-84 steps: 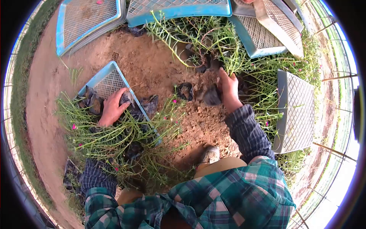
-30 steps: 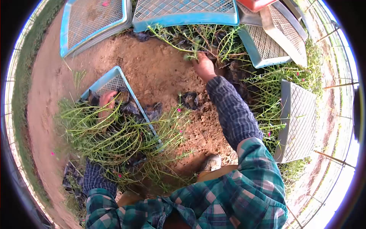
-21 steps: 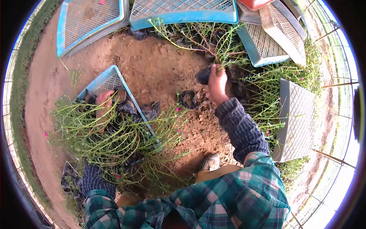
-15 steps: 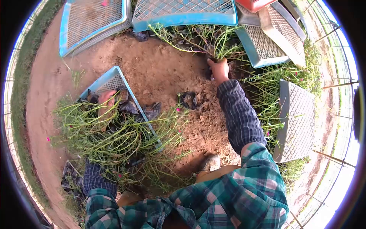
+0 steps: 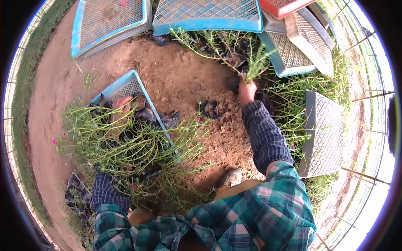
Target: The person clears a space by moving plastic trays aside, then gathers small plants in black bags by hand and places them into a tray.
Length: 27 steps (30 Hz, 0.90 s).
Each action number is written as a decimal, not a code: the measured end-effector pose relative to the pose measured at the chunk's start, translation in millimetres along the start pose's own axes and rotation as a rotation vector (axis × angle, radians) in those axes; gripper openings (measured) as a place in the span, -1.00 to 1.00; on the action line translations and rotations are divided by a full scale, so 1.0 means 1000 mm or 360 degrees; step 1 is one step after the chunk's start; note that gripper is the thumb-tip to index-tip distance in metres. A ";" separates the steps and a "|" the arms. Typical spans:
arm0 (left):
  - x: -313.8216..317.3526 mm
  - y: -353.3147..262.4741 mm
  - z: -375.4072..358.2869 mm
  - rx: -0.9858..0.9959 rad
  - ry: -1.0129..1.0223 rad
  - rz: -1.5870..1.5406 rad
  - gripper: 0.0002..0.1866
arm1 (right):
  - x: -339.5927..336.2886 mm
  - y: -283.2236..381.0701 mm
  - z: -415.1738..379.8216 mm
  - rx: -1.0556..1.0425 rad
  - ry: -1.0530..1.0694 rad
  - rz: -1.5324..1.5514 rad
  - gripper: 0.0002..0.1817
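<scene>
My right hand (image 5: 247, 91) is closed around the base of a leafy green plant (image 5: 256, 65), held just above the soil beside a row of similar plants. On the left, a blue plastic crate (image 5: 150, 106) is loaded with long-stemmed plants (image 5: 125, 146) whose roots sit in black plastic nursery bags (image 5: 145, 113). My left hand (image 5: 121, 104) reaches under the stems, its curled fingers against the bags at the far end of the crate. Stems and leaves cover part of that hand, so its exact hold is partly hidden.
Upturned blue crates (image 5: 205, 25) and a stack of crates (image 5: 111, 29) stand at the back. Grey crates (image 5: 326, 134) lie on plants at the right, near a red crate (image 5: 284, 6). A loose black bag (image 5: 209, 109) rests on the bare soil (image 5: 176, 75). My shoe (image 5: 231, 178) is close below.
My right hand has pulled slightly back toward me and right, and the plant in it now stands out from the row. My left hand stays in the crate.
</scene>
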<state>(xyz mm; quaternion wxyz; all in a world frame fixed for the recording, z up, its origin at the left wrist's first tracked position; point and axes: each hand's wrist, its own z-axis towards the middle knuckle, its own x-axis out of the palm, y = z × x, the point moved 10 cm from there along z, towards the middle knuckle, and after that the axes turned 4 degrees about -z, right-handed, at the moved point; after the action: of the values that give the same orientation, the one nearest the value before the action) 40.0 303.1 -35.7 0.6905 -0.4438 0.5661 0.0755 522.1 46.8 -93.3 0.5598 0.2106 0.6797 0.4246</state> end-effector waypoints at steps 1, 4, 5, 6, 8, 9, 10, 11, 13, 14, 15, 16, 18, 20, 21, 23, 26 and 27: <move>0.000 0.001 0.000 0.0006 -0.0007 -0.0002 -0.59 | -0.007 -0.002 -0.006 0.0036 -0.0033 0.0106 -0.60; 0.000 0.002 0.003 0.0025 -0.0023 -0.0009 -0.60 | -0.024 -0.008 -0.012 -0.0059 -0.0113 -0.0098 -0.56; -0.001 0.003 0.003 0.0033 -0.0033 -0.0006 -0.60 | -0.029 -0.003 -0.015 -0.0090 -0.0132 -0.0009 -0.54; 0.000 0.003 0.004 0.0039 -0.0040 -0.0004 -0.61 | -0.026 -0.019 -0.014 -0.0233 -0.0183 -0.0072 -0.55; 0.002 0.005 0.006 0.0058 -0.0062 -0.0018 -0.61 | -0.033 0.014 -0.042 -0.0170 0.0037 0.0061 -0.63; 0.003 0.004 0.008 0.0074 -0.0072 -0.0026 -0.61 | -0.032 0.027 -0.050 -0.0143 0.0162 0.0162 -0.66; 0.004 0.004 0.009 0.0090 -0.0090 -0.0025 -0.62 | -0.034 0.032 -0.054 -0.0178 0.0205 0.0130 -0.68; 0.002 0.005 0.009 0.0112 -0.0117 -0.0020 -0.62 | -0.028 0.039 -0.057 -0.0218 0.0268 0.0117 -0.71; 0.001 0.001 0.006 0.0156 -0.0172 -0.0006 -0.62 | -0.019 0.074 -0.062 -0.0250 0.0399 -0.0040 -0.72; 0.003 -0.003 0.007 0.0198 -0.0206 -0.0005 -0.63 | -0.012 0.087 -0.062 -0.0179 0.0469 0.0069 -0.72; 0.007 -0.004 0.009 0.0226 -0.0222 0.0007 -0.63 | -0.003 0.100 -0.064 -0.0104 0.0528 0.0177 -0.73; 0.000 -0.015 0.007 0.0329 -0.0410 -0.0011 -0.68 | 0.011 0.127 -0.068 -0.0255 0.0621 0.0323 -0.74; 0.004 -0.012 0.007 0.0415 -0.0415 -0.0027 -0.68 | 0.037 0.193 -0.082 -0.0620 0.0738 0.0541 -0.78; 0.002 -0.018 0.006 0.0453 -0.0417 -0.0027 -0.68 | 0.070 0.279 -0.112 -0.1431 0.0806 0.0211 -0.82; 0.000 -0.024 0.002 0.0468 -0.0433 -0.0001 -0.70 | 0.096 0.309 -0.133 -0.1511 0.1084 -0.0112 -0.86; 0.002 -0.022 -0.006 0.0476 -0.0453 0.0032 -0.71 | 0.131 0.365 -0.186 -0.2141 0.1185 0.0068 -0.85; -0.001 -0.015 -0.023 0.0415 -0.0331 -0.0001 -0.68 | 0.211 0.375 -0.268 -0.2653 0.1378 -0.0681 -0.78; -0.003 -0.011 -0.034 0.0361 -0.0237 -0.0030 -0.67 | 0.250 0.359 -0.290 -0.2772 0.1549 -0.0834 -0.77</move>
<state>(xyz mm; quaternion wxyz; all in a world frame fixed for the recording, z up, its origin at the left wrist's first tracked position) 21.5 274.1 -25.6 0.7771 -0.3613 0.5140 0.0372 110.5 336.5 56.8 0.2575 -0.6175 0.3139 0.6737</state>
